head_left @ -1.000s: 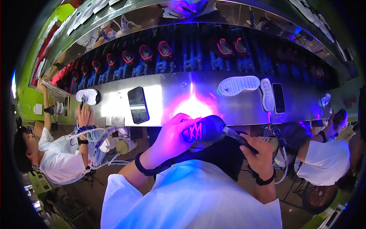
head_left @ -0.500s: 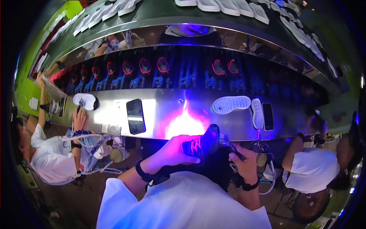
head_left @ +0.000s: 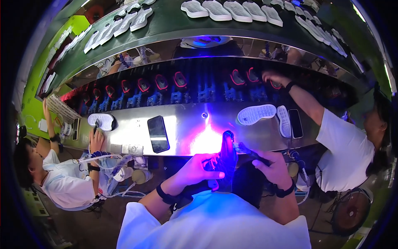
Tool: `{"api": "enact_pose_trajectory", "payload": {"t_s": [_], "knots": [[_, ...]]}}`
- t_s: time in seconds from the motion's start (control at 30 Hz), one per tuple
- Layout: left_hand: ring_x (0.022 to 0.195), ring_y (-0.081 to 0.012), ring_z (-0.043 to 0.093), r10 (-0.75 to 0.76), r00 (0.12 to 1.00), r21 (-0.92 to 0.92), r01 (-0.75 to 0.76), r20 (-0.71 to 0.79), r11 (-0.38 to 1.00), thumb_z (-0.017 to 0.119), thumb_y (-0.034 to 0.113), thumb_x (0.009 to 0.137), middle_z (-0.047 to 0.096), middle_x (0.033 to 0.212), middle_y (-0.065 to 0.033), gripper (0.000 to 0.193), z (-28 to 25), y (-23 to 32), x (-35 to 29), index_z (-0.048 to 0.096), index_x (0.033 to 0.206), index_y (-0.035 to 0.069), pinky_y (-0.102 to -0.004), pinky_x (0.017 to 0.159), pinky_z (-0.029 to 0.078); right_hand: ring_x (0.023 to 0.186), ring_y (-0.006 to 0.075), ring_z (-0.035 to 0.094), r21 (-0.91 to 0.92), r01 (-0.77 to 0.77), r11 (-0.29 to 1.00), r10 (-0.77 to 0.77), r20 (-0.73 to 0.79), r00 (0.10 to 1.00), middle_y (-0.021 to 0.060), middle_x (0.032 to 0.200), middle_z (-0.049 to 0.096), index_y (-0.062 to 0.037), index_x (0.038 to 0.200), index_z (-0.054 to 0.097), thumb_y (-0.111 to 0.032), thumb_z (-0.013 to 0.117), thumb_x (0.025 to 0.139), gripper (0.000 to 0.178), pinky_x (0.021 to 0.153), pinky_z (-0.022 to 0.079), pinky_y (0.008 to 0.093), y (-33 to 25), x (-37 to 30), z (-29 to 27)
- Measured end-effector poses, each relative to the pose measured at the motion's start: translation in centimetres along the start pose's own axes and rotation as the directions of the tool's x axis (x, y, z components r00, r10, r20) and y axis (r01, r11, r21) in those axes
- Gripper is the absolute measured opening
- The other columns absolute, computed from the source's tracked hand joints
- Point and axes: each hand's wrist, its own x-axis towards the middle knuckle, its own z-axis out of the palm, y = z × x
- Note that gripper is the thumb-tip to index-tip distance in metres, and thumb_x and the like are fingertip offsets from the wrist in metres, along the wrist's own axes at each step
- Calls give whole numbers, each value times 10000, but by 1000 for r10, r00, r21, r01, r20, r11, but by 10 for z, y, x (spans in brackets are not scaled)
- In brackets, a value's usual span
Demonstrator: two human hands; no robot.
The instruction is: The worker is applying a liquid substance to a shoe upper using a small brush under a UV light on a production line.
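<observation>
My left hand [head_left: 195, 171] is closed around a dark shoe upper [head_left: 227, 162] with pink-red lacing, just in front of the bench edge. The upper is tilted with one end pointing up, under strong blue-violet light. In my right hand [head_left: 275, 168] is a dark-handled brush [head_left: 251, 152]. Its pale tip touches the right side of the upper. Part of the upper's lower end is hidden by my left hand and the shadow.
A metal bench [head_left: 182, 116] holds a phone [head_left: 158, 134], two white soles [head_left: 257, 114] and another phone [head_left: 295, 123]. Behind it, a dark rack [head_left: 195, 89] carries red-edged shoe uppers. A co-worker's arm [head_left: 304, 99] reaches over from the right. Another co-worker [head_left: 66, 182] sits at left.
The upper now stands more upright, with its side toward the brush. The brush tip has come against it. The right co-worker's arm has stretched out to the rack. My view has shifted slightly.
</observation>
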Motion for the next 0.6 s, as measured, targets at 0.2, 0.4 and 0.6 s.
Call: {"api": "enact_pose_trajectory", "payload": {"t_s": [0.2, 0.4, 0.6], "knots": [[1047, -110, 675, -29, 1000, -140, 29, -2, 990, 825, 182, 906, 736, 1161, -37, 427, 5, 0, 2, 676, 1266, 7, -313, 979, 525, 1059, 191, 713, 123, -157, 980, 158, -2, 987, 135, 1142, 771, -5, 1283, 711, -41, 779, 883, 408, 981, 519, 327, 2, -1, 10], [1009, -114, 688, -135, 989, -186, 121, -63, 975, 769, 217, 956, 737, 1133, -44, 398, 12, -11, 19, 659, 1264, -11, -302, 938, 541, 1052, 200, 710, 128, -132, 983, 138, -39, 990, 143, 1126, 764, -12, 1300, 705, -64, 775, 895, 414, 990, 513, 326, 46, -37, 20], [978, -109, 693, -141, 989, -158, 132, -51, 979, 765, 173, 965, 745, 1102, -41, 349, 33, 2, 41, 670, 1245, -12, -291, 904, 550, 1000, 195, 717, 129, -257, 958, 271, -105, 957, 142, 1071, 772, -6, 1274, 714, -87, 775, 907, 380, 938, 533, 325, 49, -52, -1]]}}
